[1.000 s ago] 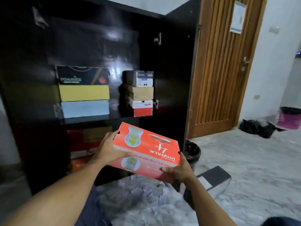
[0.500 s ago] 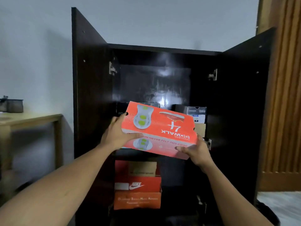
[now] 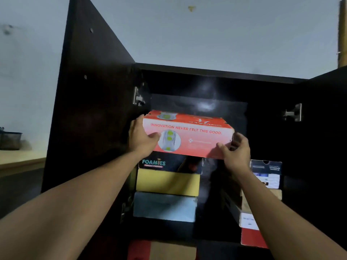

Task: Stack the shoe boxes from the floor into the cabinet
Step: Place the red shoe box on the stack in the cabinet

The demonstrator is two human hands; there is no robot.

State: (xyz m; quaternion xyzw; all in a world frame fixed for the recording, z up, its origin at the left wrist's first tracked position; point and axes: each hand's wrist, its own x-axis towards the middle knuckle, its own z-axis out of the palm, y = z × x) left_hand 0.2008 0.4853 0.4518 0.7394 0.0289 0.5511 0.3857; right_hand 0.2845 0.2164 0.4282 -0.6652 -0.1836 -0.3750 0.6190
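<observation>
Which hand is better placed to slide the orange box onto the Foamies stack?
Probably right. The right hand holds the corner of the orange box beyond the Foamies box; the left hand sits close by the cabinet side.

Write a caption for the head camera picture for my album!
The left hand and right hand hold an orange shoe box over the Foamies box in the open black cabinet.

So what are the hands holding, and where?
The orange shoe box, by its ends: left hand on the left end, right hand on the right.

Dim, soft-focus view — glare inside cabinet [image 3: 204, 106].
</observation>
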